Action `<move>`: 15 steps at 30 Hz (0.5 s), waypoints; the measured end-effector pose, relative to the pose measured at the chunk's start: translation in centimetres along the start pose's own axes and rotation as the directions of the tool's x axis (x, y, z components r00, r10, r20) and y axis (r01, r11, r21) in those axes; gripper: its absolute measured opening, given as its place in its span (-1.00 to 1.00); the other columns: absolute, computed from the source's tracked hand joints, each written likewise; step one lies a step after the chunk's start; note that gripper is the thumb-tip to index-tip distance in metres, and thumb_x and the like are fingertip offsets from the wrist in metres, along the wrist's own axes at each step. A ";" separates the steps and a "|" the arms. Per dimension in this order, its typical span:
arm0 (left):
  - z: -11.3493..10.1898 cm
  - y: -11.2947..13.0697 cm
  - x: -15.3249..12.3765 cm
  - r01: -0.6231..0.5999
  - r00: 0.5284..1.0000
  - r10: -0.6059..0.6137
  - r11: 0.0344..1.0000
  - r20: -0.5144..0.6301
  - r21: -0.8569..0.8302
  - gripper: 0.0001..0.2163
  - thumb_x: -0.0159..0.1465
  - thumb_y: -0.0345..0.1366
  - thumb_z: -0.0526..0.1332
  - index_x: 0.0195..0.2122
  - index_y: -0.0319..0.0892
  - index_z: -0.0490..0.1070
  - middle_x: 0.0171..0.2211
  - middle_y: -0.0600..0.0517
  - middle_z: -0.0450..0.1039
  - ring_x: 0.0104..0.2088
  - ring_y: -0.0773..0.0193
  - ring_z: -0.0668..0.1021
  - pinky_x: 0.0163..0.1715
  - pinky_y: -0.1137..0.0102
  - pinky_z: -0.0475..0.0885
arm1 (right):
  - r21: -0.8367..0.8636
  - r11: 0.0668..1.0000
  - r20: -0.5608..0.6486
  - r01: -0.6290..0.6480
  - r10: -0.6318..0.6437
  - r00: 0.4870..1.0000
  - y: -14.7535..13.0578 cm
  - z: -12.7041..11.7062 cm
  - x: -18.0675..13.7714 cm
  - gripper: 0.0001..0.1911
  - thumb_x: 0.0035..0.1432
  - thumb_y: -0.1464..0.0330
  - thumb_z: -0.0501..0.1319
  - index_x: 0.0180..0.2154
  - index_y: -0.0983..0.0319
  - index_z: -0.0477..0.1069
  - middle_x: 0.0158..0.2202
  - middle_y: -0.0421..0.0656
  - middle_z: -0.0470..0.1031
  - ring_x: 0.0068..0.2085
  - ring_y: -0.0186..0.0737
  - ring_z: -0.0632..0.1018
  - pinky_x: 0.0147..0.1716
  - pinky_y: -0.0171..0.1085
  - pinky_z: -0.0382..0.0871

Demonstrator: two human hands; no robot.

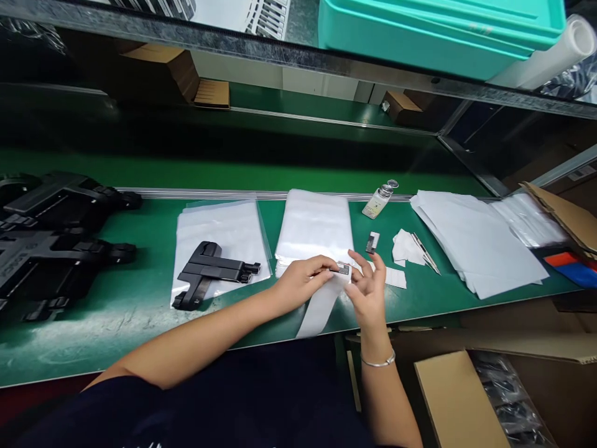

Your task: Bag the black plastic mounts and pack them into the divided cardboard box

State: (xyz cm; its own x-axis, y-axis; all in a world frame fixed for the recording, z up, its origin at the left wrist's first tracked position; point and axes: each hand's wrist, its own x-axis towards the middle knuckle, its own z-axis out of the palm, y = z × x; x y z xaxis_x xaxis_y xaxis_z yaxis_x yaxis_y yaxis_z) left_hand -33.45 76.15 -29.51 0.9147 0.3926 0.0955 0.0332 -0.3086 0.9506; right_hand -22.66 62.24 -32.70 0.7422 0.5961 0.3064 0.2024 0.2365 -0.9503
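My left hand (305,283) pinches a white label strip (321,308) near a dark printed label on its upper end. The strip's lower part hangs down to the table's front edge. My right hand (369,286) is at the right end of the strip, its fingers curved and apart; its thumb is close to the strip's edge. Just beyond its fingertips is a small black-and-white label (372,242); whether a finger touches it I cannot tell. Behind the hands lies a stack of white plastic bags (314,224). To the left, a black T-shaped device (209,270) rests on clear bags (224,227).
Several black devices (60,249) are piled at the left. A small bottle (379,200), paper scraps (405,247), tweezers (425,252) and white sheets (471,239) lie rightward. A shelf edge (280,62) crosses above; an open carton (461,398) stands below right.
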 end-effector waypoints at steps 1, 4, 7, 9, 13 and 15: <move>0.1 0.0 -0.1 -0.022 1.000 0.021 0.999 0.018 0.024 -0.74 0.30 -0.23 0.09 -0.04 -0.14 0.40 -0.23 0.00 0.55 -0.26 0.24 0.55 -0.18 0.36 0.41 | -0.009 0.999 -0.006 -0.036 0.036 0.999 0.2 0.0 0.6 -0.32 0.06 0.22 0.31 0.17 0.03 0.08 0.07 -0.03 0.40 -0.08 -0.16 0.54 0.03 -0.03 0.38; -0.6 0.1 -0.6 0.003 0.999 -0.005 0.998 0.045 0.059 -0.54 0.29 -0.27 0.08 0.22 -0.16 0.14 -0.13 -0.05 0.57 -0.13 0.19 0.58 -0.05 0.30 0.42 | -0.163 0.986 -0.168 -0.037 0.010 0.986 1.7 -1.8 3.2 -0.35 0.06 0.28 0.28 0.15 0.06 0.08 0.02 -0.06 0.37 -0.22 -0.30 0.53 -0.03 -0.12 0.40; -3.4 0.0 -1.6 0.099 0.995 -0.102 0.982 0.012 0.160 -0.54 0.28 -0.22 0.08 0.21 -0.16 0.19 -0.12 -0.05 0.58 -0.09 0.13 0.58 -0.04 0.27 0.43 | -0.451 0.887 -0.232 -0.103 -0.005 0.973 3.7 -5.2 6.4 -0.38 0.05 0.30 0.23 0.15 0.13 0.11 0.11 0.02 0.29 -0.26 -0.30 0.52 -0.04 -0.09 0.39; -6.6 -0.6 -2.9 0.177 0.984 -0.173 0.951 -0.041 0.253 -0.62 0.30 -0.17 0.06 0.12 -0.15 0.32 -0.10 -0.03 0.57 -0.08 0.09 0.57 -0.05 0.28 0.44 | -0.624 0.766 -0.199 -0.155 0.036 0.979 4.8 -7.4 8.3 -0.40 0.05 0.35 0.19 0.14 0.21 0.14 0.16 0.12 0.23 -0.18 -0.20 0.53 -0.02 -0.04 0.38; -14.3 -4.3 -6.6 0.318 0.934 -0.187 0.823 -0.304 0.471 -0.58 0.32 -0.10 0.03 0.10 -0.16 0.38 0.09 -0.06 0.46 0.10 0.02 0.48 0.05 0.24 0.41 | -0.830 0.550 -0.149 -0.095 -0.055 0.987 5.1 -8.7 9.3 -0.47 -0.01 0.38 0.20 0.04 0.36 0.26 0.19 0.28 0.17 0.20 0.13 0.32 0.17 0.15 0.15; -17.0 -6.9 -8.7 0.332 0.922 -0.143 0.768 -0.359 0.547 -0.56 0.34 -0.08 -0.02 0.12 -0.19 0.36 0.20 -0.04 0.36 0.22 0.01 0.35 0.18 0.16 0.29 | -0.833 0.553 -0.167 -0.024 -0.210 0.963 4.4 -7.1 8.5 -0.58 0.01 0.30 0.24 -0.07 0.33 0.34 0.20 0.24 0.21 0.27 0.16 0.22 0.23 0.19 0.03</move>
State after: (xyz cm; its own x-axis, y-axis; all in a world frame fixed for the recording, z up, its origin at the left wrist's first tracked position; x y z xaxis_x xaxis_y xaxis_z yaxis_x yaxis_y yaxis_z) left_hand -48.50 89.60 -31.87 0.6947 0.7170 0.0578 0.5494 -0.5807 0.6007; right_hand -10.95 62.86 -34.66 0.7792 0.3968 0.4853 0.6264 -0.5227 -0.5783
